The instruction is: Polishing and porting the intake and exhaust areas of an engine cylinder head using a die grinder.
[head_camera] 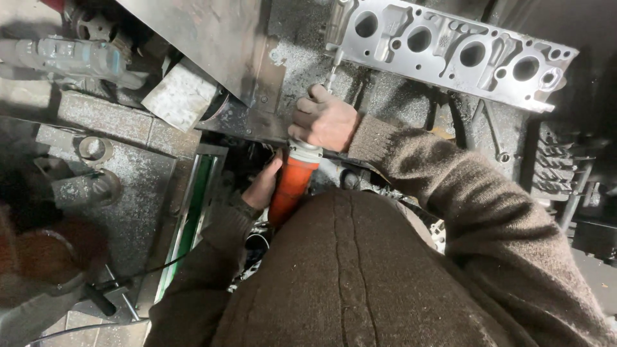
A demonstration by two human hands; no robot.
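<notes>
orange grinder (292,186) gripped by both hands, right hand (324,120) fingers clamped near its nose.

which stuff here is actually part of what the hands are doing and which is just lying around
In use:
- orange power tool, gripped by the right hand near its front and the left hand on its body
- grey metal casting with round holes, which the tool's tip reaches

Lying about:
- grey power tool, top left
- pale stone block
- metal ring
- green-edged rail
</notes>
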